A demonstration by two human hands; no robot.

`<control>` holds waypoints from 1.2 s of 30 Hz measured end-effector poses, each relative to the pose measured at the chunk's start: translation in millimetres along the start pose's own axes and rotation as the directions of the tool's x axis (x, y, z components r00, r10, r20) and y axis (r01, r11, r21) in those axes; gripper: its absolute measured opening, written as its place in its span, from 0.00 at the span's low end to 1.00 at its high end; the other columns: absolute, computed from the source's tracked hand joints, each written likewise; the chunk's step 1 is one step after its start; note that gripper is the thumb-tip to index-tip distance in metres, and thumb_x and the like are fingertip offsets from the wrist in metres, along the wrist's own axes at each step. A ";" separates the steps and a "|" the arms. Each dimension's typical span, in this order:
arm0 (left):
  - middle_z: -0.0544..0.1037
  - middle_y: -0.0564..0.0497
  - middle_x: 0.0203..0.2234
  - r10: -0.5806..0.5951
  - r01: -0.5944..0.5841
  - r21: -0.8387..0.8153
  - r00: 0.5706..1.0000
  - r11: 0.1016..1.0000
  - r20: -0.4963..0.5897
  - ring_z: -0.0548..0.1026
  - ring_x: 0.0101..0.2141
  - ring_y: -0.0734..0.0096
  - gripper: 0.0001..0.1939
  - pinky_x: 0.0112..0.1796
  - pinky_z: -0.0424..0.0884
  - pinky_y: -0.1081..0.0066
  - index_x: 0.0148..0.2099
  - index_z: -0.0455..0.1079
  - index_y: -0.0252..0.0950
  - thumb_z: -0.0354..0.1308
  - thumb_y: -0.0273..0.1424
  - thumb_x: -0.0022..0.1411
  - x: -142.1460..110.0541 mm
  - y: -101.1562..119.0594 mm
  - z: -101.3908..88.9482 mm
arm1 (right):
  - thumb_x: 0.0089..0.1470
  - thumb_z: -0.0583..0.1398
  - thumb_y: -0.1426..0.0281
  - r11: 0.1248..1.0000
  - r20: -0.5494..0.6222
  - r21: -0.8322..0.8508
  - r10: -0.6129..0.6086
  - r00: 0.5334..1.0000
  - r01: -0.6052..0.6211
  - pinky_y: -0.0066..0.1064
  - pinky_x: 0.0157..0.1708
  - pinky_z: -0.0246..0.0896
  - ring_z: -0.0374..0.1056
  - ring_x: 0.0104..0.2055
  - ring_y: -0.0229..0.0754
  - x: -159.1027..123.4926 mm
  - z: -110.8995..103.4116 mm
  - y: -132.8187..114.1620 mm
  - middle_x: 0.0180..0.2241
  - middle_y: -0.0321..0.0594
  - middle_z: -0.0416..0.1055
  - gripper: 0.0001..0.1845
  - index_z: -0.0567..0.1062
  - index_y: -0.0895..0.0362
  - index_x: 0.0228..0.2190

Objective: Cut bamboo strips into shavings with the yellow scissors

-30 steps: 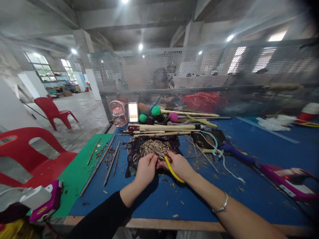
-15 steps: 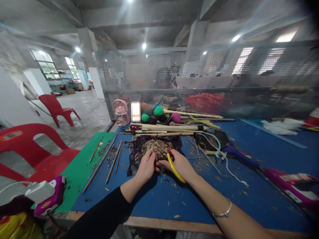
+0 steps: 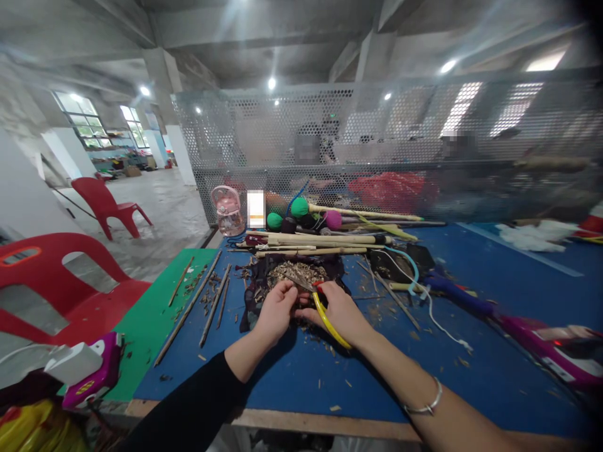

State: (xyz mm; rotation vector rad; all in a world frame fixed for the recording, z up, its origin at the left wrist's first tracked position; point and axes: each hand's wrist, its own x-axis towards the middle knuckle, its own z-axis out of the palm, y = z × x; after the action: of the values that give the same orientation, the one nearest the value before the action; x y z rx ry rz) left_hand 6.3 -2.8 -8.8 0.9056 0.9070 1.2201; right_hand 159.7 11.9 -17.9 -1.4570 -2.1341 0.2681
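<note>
My right hand point(image 3: 340, 309) is closed round yellow-handled shears point(image 3: 320, 307), whose blades point up-left over a pile of wood chips point(image 3: 296, 272) on a dark cloth point(image 3: 252, 300). My left hand point(image 3: 274, 309) is closed in a pinch right beside the blades, on a small piece I cannot make out. Both hands rest together at the near edge of the cloth, on the blue table top point(image 3: 301, 370).
Bamboo sticks point(image 3: 311, 240) and coloured balls point(image 3: 298, 208) lie beyond the pile, thin sticks point(image 3: 188, 309) to the left on a green mat point(image 3: 151, 320). Purple tools point(image 3: 551, 342) and cords lie right. Red chairs point(image 3: 61, 295) stand left. A mesh screen point(image 3: 377, 144) has people behind it.
Both hands have edged slightly up toward the chip pile and stay pressed together; the shears remain in my right hand.
</note>
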 end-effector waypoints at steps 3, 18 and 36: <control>0.72 0.52 0.24 0.006 -0.007 0.057 1.000 0.998 0.003 0.69 0.23 0.78 0.17 0.22 0.65 0.79 0.34 0.62 0.34 0.58 0.42 0.49 0.9 -2.6 -1.0 | 0.41 0.62 0.55 1.000 0.024 -0.007 -0.005 1.000 0.005 0.32 0.37 0.57 0.64 0.38 0.44 -1.4 -2.1 -4.6 0.35 0.42 0.67 0.24 0.67 0.57 0.37; 0.72 0.50 0.21 0.217 -0.186 0.428 0.976 0.884 -0.024 0.67 0.21 0.75 0.14 0.24 0.63 0.76 0.26 0.67 0.33 0.50 0.38 0.56 0.5 -9.1 -4.7 | 0.38 0.64 0.56 0.998 -0.019 -0.059 0.004 1.000 -0.005 0.32 0.36 0.55 0.64 0.37 0.45 -1.9 -4.2 -12.1 0.35 0.42 0.66 0.24 0.66 0.57 0.34; 0.73 0.51 0.19 0.333 -0.239 0.608 0.942 0.757 -0.044 0.68 0.21 0.74 0.14 0.24 0.62 0.76 0.25 0.66 0.35 0.47 0.35 0.58 -5.9 -5.6 -1.9 | 0.46 0.58 0.54 0.994 0.130 -0.042 0.105 0.986 -0.100 0.27 0.25 0.51 0.66 0.26 0.40 -1.1 -2.4 -8.5 0.26 0.40 0.71 0.18 0.66 0.56 0.29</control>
State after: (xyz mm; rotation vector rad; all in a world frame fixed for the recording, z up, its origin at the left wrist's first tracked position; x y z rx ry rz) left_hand 5.9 -9.1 -14.2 1.5212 1.3548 1.2933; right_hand 154.5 7.2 -12.5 -1.6131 -2.1802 0.3769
